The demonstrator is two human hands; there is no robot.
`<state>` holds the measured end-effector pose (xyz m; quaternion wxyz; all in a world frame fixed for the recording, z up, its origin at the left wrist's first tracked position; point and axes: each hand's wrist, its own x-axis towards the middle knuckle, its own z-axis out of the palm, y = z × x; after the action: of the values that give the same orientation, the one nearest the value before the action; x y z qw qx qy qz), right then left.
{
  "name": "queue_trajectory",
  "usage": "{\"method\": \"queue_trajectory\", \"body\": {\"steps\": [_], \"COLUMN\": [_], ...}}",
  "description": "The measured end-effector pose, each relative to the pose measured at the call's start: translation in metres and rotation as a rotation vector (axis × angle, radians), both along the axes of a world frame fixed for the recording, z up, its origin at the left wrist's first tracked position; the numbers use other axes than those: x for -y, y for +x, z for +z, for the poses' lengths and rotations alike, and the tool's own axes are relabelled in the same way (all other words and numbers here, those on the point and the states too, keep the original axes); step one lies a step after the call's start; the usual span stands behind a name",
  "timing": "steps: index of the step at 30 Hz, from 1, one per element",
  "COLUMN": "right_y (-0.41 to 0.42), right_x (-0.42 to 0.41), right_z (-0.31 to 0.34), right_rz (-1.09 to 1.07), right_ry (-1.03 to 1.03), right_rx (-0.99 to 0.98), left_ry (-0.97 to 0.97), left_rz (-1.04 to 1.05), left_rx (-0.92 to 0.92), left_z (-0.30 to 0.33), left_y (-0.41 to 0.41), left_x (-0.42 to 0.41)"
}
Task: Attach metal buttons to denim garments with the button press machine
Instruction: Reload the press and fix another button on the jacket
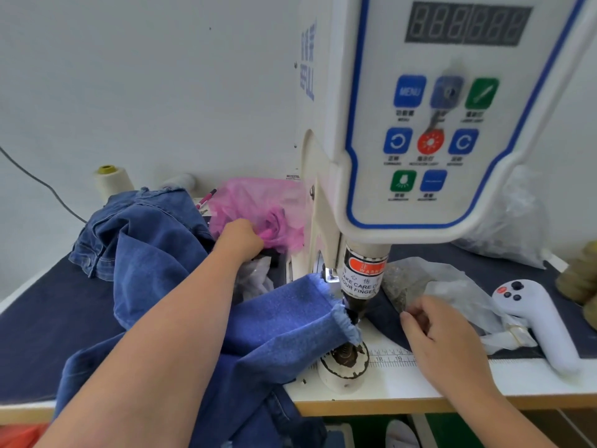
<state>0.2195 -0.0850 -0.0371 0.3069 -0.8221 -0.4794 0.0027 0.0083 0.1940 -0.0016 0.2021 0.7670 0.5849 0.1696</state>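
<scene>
While my left hand (240,236) reaches back toward the middle of the frame, its fingers are buried in a pink plastic bag (258,208) that sits just left of the button press machine (436,124), so I cannot tell whether they are pinching anything inside. My right hand (442,337) rests at the lower right, fingers loosely curled, with the thumb and fingertips at the edge of a clear plastic bag (452,286) that holds small dark metal pieces; whether I have one pinched I cannot tell.

My denim garment (274,321) lies across the centre of the frame under my left forearm, and its frayed edge is bunched between the press head (361,276), with its red warning label, and the round lower die (344,363) on the white table edge (420,386). More denim (142,227) is heaped at the left on the dark table cover (48,312).

At the upper right, the machine's control panel (433,137) shows blue, green and red buttons under a blank display. A white handheld controller (542,321) lies at the right, beside a ruler strip (394,358) printed along the table edge. A cream thread cone (111,182) stands at the upper left against the wall.
</scene>
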Motion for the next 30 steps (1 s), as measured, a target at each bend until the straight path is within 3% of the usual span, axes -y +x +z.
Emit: {"method": "queue_trajectory", "body": {"steps": [6, 8, 12, 14, 18, 20, 22, 26, 28, 30], "right_y": [-0.001, -0.001, -0.002, -0.001, -0.001, 0.000, 0.000, 0.000, 0.000, 0.000], "right_x": [0.000, 0.000, 0.000, -0.001, 0.000, 0.001, 0.001, 0.000, 0.000, 0.000], "right_z": [0.000, 0.000, 0.000, -0.001, -0.001, -0.001, -0.001, -0.002, -0.002, -0.002], "right_rz": [-0.003, -0.002, -0.005, -0.012, -0.009, -0.007, -0.006, -0.004, 0.002, 0.005], "right_ry": [0.009, 0.014, 0.014, 0.010, 0.021, 0.020, 0.018, 0.023, 0.028, 0.025], "right_rx": [0.002, 0.000, 0.002, 0.008, 0.005, 0.004, 0.002, 0.005, 0.005, 0.002], "left_ry": [-0.350, -0.301, 0.287, 0.440, 0.755, 0.781, 0.768, 0.878, 1.001, 1.072], "left_rz": [-0.077, 0.024, 0.360, 0.412, 0.145, 0.004, 0.003, 0.096, 0.087, -0.058], "left_rx": [0.797, 0.958, 0.773, 0.645, 0.148, -0.045, -0.034, 0.235, 0.207, 0.047], "left_z": [0.021, 0.027, 0.031, 0.032, 0.021, 0.015, 0.013, 0.014, 0.014, 0.014], "left_y": [-0.003, -0.004, -0.011, -0.013, -0.008, -0.003, -0.001, -0.005, -0.005, -0.002], "left_x": [0.007, 0.008, 0.009, 0.014, 0.019, 0.019, 0.017, 0.012, 0.013, 0.015]}}
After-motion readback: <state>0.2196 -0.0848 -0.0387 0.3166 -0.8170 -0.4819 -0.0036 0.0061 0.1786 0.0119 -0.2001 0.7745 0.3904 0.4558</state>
